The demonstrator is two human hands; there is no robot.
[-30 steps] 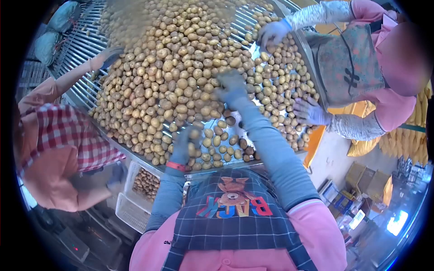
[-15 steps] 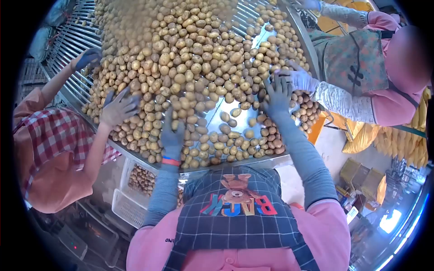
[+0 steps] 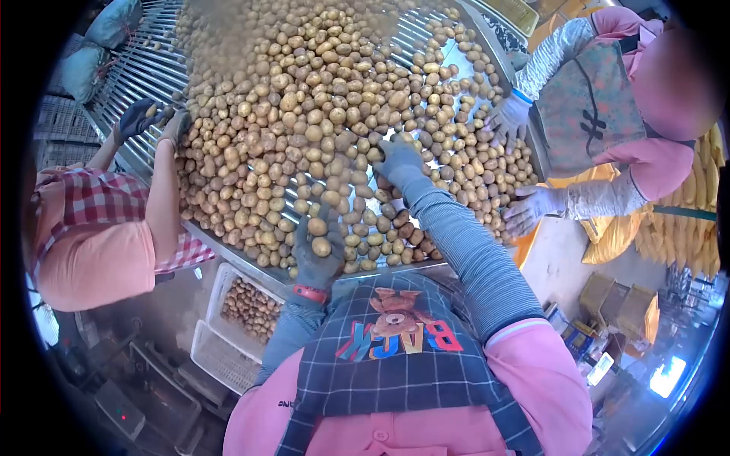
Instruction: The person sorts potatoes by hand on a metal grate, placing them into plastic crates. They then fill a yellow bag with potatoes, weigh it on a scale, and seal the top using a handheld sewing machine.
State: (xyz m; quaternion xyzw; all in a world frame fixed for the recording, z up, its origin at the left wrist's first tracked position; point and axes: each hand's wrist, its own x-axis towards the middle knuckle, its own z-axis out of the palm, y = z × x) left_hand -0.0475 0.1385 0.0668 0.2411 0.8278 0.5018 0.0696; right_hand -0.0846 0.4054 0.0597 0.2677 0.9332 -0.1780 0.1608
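A large heap of potatoes covers the metal sorting table. My left hand, in a dark grey glove with a red band at the wrist, is at the near edge of the heap. It is palm up, with two potatoes resting in its palm and fingers. Farther out, my right hand, gloved in grey, reaches across in front of me. It lies palm down on the potatoes, fingers apart, its fingertips touching some of them.
A co-worker's gloved hands hold potatoes at the left. Another co-worker's pale gloves lie at the right rim. Below the table edge stands a white crate with potatoes. Slatted metal bars and green sacks are at upper left.
My right hand has moved left and away from me over the heap. My left hand has turned up with potatoes in it. Both co-workers' hands have shifted, and more potatoes cover the bare patch.
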